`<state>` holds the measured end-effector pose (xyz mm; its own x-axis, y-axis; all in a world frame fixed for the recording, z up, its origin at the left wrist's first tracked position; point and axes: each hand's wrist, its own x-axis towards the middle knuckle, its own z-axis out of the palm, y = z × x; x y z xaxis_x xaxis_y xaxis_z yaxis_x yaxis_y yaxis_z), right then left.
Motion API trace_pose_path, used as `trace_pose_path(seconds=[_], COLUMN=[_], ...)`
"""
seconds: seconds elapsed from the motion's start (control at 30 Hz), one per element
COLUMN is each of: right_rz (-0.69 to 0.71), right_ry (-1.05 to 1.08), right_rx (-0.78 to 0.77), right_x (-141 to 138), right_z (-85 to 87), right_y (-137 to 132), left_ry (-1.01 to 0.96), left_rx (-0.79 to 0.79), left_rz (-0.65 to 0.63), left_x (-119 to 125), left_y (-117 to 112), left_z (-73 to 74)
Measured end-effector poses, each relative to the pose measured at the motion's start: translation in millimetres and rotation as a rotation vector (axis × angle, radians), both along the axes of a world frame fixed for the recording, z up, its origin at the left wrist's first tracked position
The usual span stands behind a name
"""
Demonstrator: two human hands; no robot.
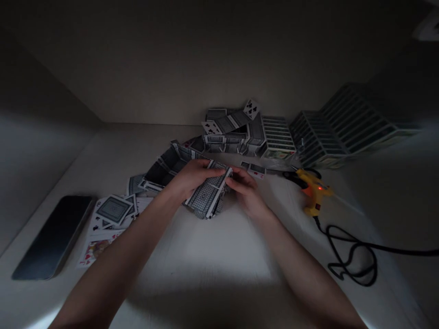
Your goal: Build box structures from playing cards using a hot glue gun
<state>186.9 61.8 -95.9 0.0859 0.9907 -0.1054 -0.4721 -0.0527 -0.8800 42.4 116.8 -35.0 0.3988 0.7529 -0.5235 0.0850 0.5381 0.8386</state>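
Both hands grip a structure built of playing cards [206,192], its patterned grey card backs facing up. My left hand [195,176] lies across its top, thumb pressed on the card surface and fingers curled over the side. At its right edge, my right hand [243,187] pinches the corner with thumb and fingers. The left part of the structure forms an open, dark box-like hollow [168,167]. Behind it stands another card structure [233,132], with loose cards, among them an eight of clubs [251,109], on top.
To the right lies a yellow glue gun [313,192] with a red light and a looped black cable [356,256]. Slatted boxes [279,137] stand at the back right. Loose playing cards [115,210] and a black phone [55,237] lie at left.
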Motion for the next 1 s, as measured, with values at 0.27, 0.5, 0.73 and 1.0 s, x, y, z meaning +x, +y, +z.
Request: trace_pose_path(seconds=[0.27,0.5,0.73,1.0], right_rz=[0.003,-0.041,-0.048,-0.066], right_ry=[-0.051,-0.074,-0.061,-0.033], right_rx=[0.017,0.057,0.059,0.044], right_x=[0.2,-3.8,-3.1,-4.5], right_z=[3.8,-2.1,-3.6,-3.7], right_y=[2.8,2.2,2.7,0.6], left_ry=[0.007,0.01,0.005,0.052], left_rx=[0.028,0.022,0.06,0.101], left_rz=[0.01,0.006,-0.028,-0.039], left_x=[0.2,0.6,-1.0,-1.1], left_y=[0.3,-0.2,-0.7,-1.8], left_z=[-2.1,-0.8,-4.0,-2.6])
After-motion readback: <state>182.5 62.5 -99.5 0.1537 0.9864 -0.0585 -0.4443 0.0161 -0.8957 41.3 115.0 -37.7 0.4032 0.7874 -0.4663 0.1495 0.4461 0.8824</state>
